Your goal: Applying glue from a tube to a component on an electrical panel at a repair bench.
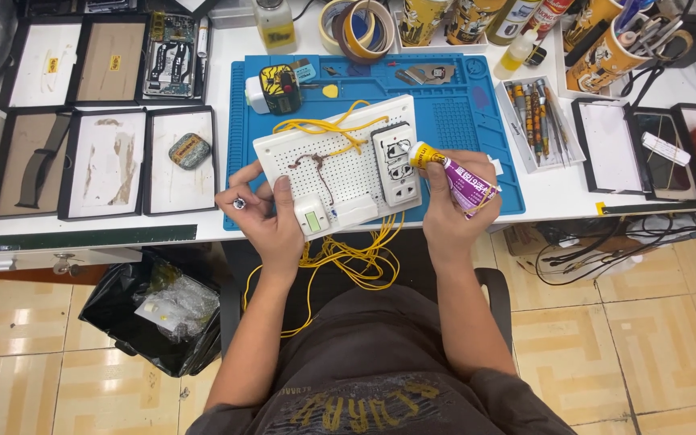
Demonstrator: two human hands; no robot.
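- The white perforated board (336,165) lies tilted on a blue work mat (453,121), its near edge overhanging the front of the white bench (227,121).
- The left hand (271,217) grips the board's near left corner, thumb on top, fingers curled beneath, and pinches a small cap (239,203) at its fingertips.
- The right hand (453,205) is closed round a purple glue tube (457,179), yellow nozzle resting on the board's socket block (396,161).
- Yellow wires (348,254) loop over the board and hang off the bench edge.
- Black shallow trays (106,161) line the bench to the left; a tool tray (537,121) sits right.
- Tape rolls (356,28) stand at the back.
- Below, a black bin bag (155,314) sits on beige patterned floor tiles (646,338).
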